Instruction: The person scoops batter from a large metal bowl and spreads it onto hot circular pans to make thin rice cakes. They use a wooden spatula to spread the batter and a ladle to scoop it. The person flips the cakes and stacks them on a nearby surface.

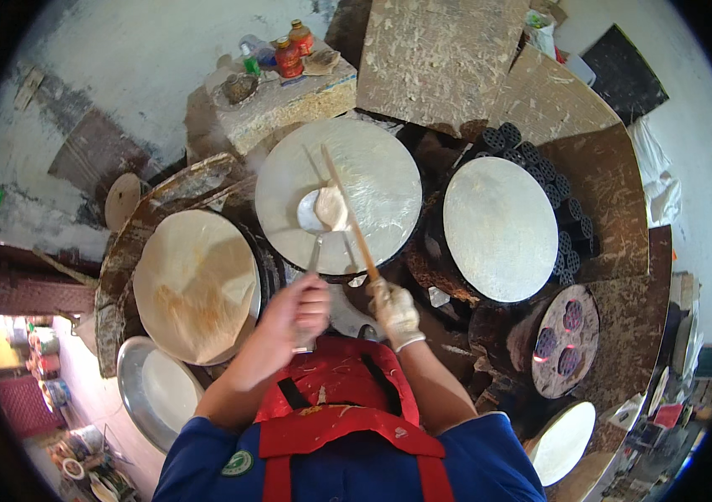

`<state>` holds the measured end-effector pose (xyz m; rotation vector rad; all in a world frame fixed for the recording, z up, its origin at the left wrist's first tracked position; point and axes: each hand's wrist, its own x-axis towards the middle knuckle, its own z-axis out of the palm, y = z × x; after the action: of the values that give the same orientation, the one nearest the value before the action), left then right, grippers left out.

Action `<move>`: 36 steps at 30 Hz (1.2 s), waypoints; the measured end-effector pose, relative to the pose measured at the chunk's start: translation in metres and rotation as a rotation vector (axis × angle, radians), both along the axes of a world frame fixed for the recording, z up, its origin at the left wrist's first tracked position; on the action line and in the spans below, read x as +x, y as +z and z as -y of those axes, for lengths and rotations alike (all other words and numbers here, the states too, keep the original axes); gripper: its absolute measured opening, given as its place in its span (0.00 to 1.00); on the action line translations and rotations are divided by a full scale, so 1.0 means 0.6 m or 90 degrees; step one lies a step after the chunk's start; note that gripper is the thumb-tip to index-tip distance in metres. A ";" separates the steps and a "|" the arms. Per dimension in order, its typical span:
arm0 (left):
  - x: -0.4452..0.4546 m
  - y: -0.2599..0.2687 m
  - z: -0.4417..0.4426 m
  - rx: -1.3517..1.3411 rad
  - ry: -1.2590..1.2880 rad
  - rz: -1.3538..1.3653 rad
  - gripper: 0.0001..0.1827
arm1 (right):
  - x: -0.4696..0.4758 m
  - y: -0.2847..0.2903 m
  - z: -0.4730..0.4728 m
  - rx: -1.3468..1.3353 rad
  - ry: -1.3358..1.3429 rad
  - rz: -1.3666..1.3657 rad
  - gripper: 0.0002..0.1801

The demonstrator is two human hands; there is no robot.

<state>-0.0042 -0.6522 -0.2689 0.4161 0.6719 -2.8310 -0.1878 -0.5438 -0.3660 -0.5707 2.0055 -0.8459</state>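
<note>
My bare left hand [296,310] grips the metal handle of a ladle or flat scoop [310,212], whose round end is over the central round griddle [387,188]. My right hand [395,310], in a pale work glove, holds a long flat wooden stick [359,235] that slants across the same griddle. A lump of pale batter or dough [332,207] lies between scoop and stick, seeming to touch both. A wet-looking pale film coats much of the griddle. On the left griddle is a thin, round flatbread [199,285] with browned patches.
Another round griddle [500,229] stands at right, beside stacked coal briquettes [572,219]. Below it, a stove [544,376] shows glowing briquettes. At lower left is a metal basin [133,370] of whitish liquid. Bottles [288,58] stand on a block behind; cardboard [444,56] lines the back.
</note>
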 end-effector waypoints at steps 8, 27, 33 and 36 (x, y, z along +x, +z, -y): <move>0.039 0.083 -0.117 -0.293 0.064 0.110 0.13 | -0.045 0.056 -0.036 -0.119 0.321 -0.410 0.15; 0.606 0.104 -0.517 -0.132 0.439 0.657 0.14 | 0.530 0.082 0.057 -0.347 0.924 -0.538 0.19; 0.749 0.086 -0.580 -0.076 0.543 0.605 0.14 | 0.584 0.074 0.091 -0.323 1.031 -0.581 0.07; 0.798 0.091 -0.571 -0.088 0.545 0.532 0.13 | 0.599 0.196 0.107 -0.251 0.933 -0.495 0.09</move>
<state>0.4746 -0.3099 -0.2143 0.9277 0.3341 -1.6645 0.1717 -0.6080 -0.2483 -2.4276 1.3228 -0.0172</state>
